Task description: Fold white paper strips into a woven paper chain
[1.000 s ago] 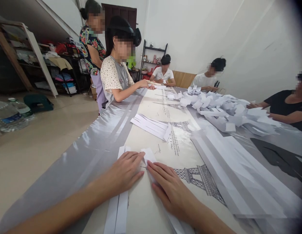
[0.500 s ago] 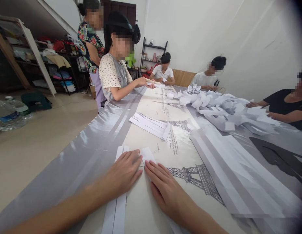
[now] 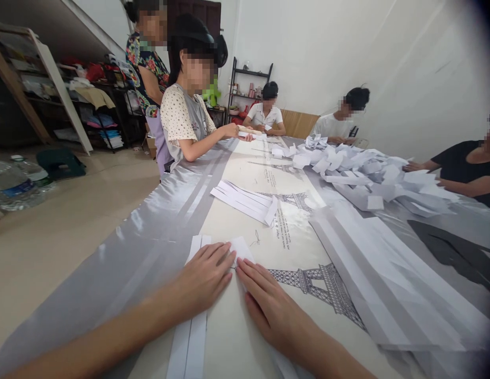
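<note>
A small white paper piece point(image 3: 242, 249) lies on the printed tablecloth, with the fingers of both hands on its near part. My left hand point(image 3: 207, 276) rests across white paper strips point(image 3: 189, 345), its fingertips pressed on the paper piece. Beside it my right hand point(image 3: 271, 300) lies with its fingers close together, their tips at the paper's near edge. Another paper strip point(image 3: 282, 363) shows partly under my right wrist. Farther forward lies a set of white strips point(image 3: 245, 202) side by side.
Long white sheets point(image 3: 387, 279) lie at the right, near a dark flat object point(image 3: 452, 252). Behind them spreads a heap of cut paper point(image 3: 359, 168). Several people are around the table point(image 3: 122, 273); one at the left holds paper strips point(image 3: 251, 135).
My left fingertips have shifted slightly right, closer to my right hand. The view has moved a little; the strips and sheets lie as before.
</note>
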{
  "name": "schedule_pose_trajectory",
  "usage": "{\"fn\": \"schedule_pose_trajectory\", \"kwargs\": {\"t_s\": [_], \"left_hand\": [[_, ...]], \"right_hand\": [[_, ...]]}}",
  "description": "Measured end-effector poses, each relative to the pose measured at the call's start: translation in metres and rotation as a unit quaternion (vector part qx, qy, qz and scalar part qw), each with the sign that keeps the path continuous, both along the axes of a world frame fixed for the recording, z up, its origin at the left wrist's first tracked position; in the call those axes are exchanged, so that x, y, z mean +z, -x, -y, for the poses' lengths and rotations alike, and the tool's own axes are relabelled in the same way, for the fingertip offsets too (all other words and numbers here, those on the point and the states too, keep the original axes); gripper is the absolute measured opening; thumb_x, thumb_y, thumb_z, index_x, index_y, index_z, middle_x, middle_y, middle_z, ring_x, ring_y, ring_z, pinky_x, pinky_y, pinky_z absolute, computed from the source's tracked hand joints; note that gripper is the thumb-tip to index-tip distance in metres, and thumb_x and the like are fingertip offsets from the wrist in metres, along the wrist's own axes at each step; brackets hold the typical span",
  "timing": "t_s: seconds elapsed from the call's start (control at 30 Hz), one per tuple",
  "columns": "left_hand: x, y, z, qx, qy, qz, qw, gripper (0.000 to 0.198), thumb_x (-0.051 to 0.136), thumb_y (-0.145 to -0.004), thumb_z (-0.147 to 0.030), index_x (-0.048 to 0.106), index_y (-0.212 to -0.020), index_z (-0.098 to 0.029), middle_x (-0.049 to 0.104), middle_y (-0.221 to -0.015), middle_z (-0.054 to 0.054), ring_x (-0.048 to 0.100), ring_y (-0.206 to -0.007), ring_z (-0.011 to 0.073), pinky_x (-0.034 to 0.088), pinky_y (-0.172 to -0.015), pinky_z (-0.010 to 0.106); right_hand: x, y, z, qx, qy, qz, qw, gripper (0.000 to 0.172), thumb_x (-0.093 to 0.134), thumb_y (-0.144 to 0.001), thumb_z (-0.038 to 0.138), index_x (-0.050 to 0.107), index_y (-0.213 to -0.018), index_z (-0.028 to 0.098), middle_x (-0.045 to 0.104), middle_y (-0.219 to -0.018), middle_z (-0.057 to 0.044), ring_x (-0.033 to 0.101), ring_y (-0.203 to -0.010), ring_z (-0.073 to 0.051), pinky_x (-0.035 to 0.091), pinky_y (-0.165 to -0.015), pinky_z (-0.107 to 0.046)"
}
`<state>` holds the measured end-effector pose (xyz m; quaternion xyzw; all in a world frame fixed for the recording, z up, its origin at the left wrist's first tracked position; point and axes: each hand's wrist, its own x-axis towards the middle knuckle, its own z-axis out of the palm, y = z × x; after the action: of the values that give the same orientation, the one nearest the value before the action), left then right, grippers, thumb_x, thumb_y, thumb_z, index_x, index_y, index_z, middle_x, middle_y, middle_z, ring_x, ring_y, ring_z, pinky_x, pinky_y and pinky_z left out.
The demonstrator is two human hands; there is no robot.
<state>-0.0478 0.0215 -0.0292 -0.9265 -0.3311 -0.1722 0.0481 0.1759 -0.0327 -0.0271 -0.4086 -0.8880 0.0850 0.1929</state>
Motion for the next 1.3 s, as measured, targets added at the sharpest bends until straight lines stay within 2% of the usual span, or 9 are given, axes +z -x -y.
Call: {"fn": "schedule_pose_trajectory", "kwargs": {"t_s": [0.23,0.33,0.5,0.67,0.87,1.17,1.3], "left_hand": [[0.001,-0.001,0.0,0.0,-0.009,-0.017,1.0,0.038,0.039,-0.106,-0.023,0.054,-0.138,-0.011,0.056,-0.143,0.018,0.05,-0.135,0.0302,0.045,-0.108,0.047],[0.003,0.0,-0.001,0.005,-0.033,-0.039,0.999,0.04,0.038,-0.106,-0.025,0.055,-0.137,-0.006,0.056,-0.143,0.02,0.051,-0.134,0.0321,0.044,-0.108,0.048],[0.001,0.001,-0.005,0.009,-0.078,-0.048,0.996,0.043,0.039,-0.106,-0.026,0.058,-0.132,0.003,0.059,-0.139,0.025,0.055,-0.131,0.0327,0.042,-0.111,0.046],[0.002,0.003,-0.007,0.003,-0.065,-0.04,0.997,0.041,0.037,-0.107,-0.026,0.056,-0.133,0.0,0.06,-0.137,0.024,0.055,-0.132,0.0312,0.043,-0.111,0.043],[0.007,0.006,-0.008,-0.005,-0.023,-0.039,0.999,0.036,0.04,-0.106,-0.025,0.055,-0.136,-0.014,0.057,-0.142,0.018,0.054,-0.133,0.0302,0.046,-0.108,0.044],[0.002,0.006,-0.007,0.006,-0.055,-0.062,0.997,0.039,0.039,-0.106,-0.025,0.055,-0.139,-0.012,0.058,-0.141,0.019,0.055,-0.132,0.0329,0.049,-0.104,0.046],[0.001,0.005,-0.007,0.021,-0.052,-0.074,0.996,0.038,0.042,-0.105,-0.025,0.055,-0.139,-0.013,0.06,-0.14,0.017,0.057,-0.13,0.0322,0.05,-0.103,0.046]], "right_hand": [[-0.001,-0.002,-0.001,0.0,0.003,-0.021,1.0,0.053,0.04,-0.101,0.012,0.04,-0.154,0.011,0.042,-0.159,-0.013,0.036,-0.149,-0.025,0.037,-0.121,-0.047],[0.001,-0.004,0.001,-0.023,0.028,-0.034,0.999,0.048,0.045,-0.1,0.015,0.049,-0.147,0.012,0.042,-0.158,-0.014,0.041,-0.147,-0.025,0.042,-0.119,-0.045],[0.003,-0.007,0.003,-0.034,0.033,-0.049,0.998,0.041,0.052,-0.097,0.017,0.059,-0.138,0.011,0.054,-0.149,-0.015,0.05,-0.14,-0.026,0.045,-0.117,-0.045],[0.0,-0.002,0.0,-0.016,0.019,-0.051,0.998,0.04,0.049,-0.097,0.012,0.063,-0.135,0.01,0.057,-0.147,-0.015,0.048,-0.141,-0.027,0.045,-0.117,-0.047],[0.0,0.002,0.001,-0.028,0.027,-0.053,0.998,0.039,0.047,-0.096,0.011,0.067,-0.129,0.008,0.059,-0.145,-0.017,0.051,-0.139,-0.029,0.046,-0.115,-0.051],[0.001,0.007,0.003,-0.037,0.043,-0.063,0.996,0.041,0.045,-0.093,0.008,0.068,-0.126,0.009,0.061,-0.141,-0.017,0.052,-0.138,-0.03,0.047,-0.113,-0.051],[0.004,0.003,0.0,-0.05,0.069,-0.077,0.993,0.04,0.051,-0.09,0.008,0.069,-0.125,0.013,0.062,-0.141,-0.015,0.054,-0.137,-0.029,0.048,-0.113,-0.05]]}}
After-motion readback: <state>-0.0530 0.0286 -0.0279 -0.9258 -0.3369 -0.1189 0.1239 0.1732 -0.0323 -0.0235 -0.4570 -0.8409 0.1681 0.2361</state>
